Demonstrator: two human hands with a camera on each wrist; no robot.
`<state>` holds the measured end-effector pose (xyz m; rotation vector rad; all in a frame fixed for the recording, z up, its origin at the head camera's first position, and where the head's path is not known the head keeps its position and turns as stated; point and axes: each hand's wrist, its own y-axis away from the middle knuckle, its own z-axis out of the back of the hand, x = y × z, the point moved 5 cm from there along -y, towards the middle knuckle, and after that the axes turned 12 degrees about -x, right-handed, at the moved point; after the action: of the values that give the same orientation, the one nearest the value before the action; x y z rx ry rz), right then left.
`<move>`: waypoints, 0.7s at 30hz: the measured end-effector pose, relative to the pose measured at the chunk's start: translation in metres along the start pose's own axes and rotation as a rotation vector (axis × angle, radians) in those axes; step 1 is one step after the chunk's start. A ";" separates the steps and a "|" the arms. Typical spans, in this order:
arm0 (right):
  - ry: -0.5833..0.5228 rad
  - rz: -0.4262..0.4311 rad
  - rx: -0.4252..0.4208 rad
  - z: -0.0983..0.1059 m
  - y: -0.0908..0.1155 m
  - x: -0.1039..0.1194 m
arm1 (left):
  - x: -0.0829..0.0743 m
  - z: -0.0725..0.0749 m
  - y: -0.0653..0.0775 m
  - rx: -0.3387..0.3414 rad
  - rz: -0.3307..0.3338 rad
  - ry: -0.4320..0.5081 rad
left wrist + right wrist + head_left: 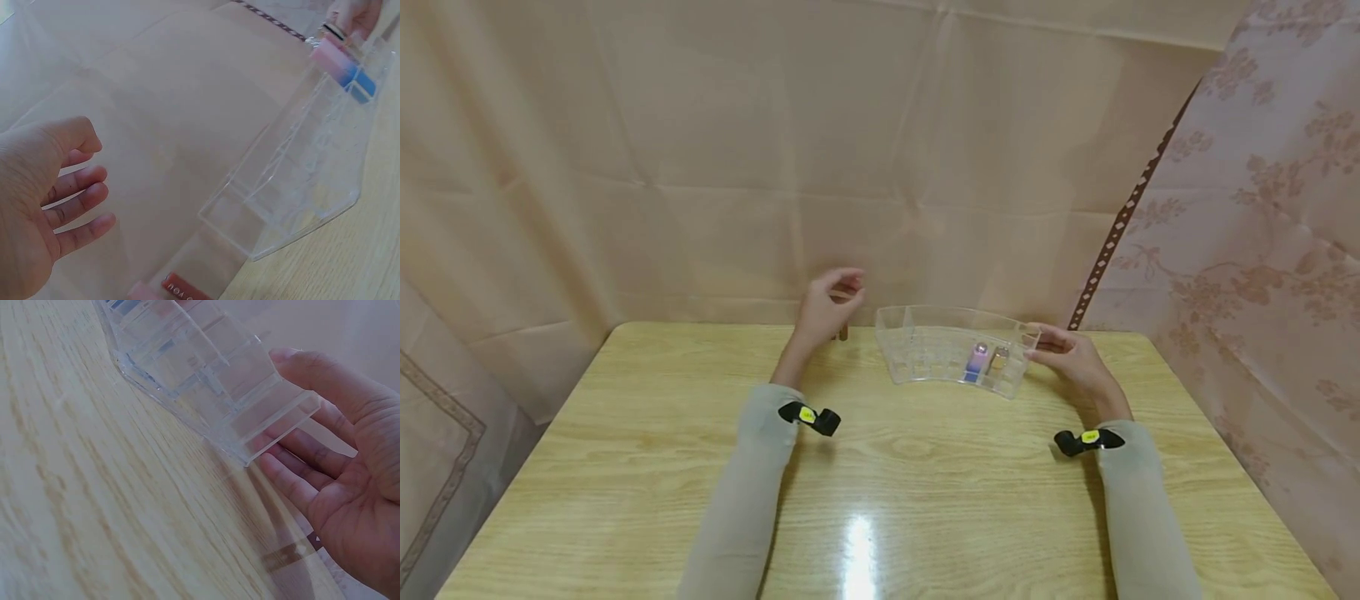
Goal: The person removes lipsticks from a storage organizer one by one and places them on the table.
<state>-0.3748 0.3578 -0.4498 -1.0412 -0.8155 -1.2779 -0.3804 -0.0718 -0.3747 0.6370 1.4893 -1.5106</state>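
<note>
A clear, curved plastic organizer (936,342) with several compartments stands toward the back of the table. In its right part are a pink-and-blue bottle (977,363) and a small amber-toned bottle (1000,358). My right hand (1075,358) holds the organizer's right end; in the right wrist view the thumb lies on its edge, with the fingers around the end wall (284,425). To the left of the organizer, my left hand (831,308) hovers apart from it, fingers loosely bent and holding nothing. Below that hand a reddish-brown tube with lettering (182,286) shows partly, beside something pink (144,291).
A beige curtain (760,167) hangs right behind the table's back edge. The wood-grain table (925,500) extends toward me under both forearms. Patterned cloth (1285,250) hangs along the right side.
</note>
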 end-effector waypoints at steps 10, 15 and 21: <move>0.007 -0.020 -0.001 0.002 0.000 0.000 | -0.021 -0.027 0.002 0.110 -0.043 0.003; 0.025 -0.027 0.005 0.002 0.000 0.001 | -0.026 -0.041 0.005 0.153 -0.031 0.070; 0.018 -0.019 0.007 0.002 0.000 0.001 | -0.029 -0.056 0.011 0.170 0.016 0.141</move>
<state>-0.3743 0.3594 -0.4483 -1.0172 -0.8178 -1.2982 -0.3694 -0.0097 -0.3635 0.8695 1.4657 -1.6195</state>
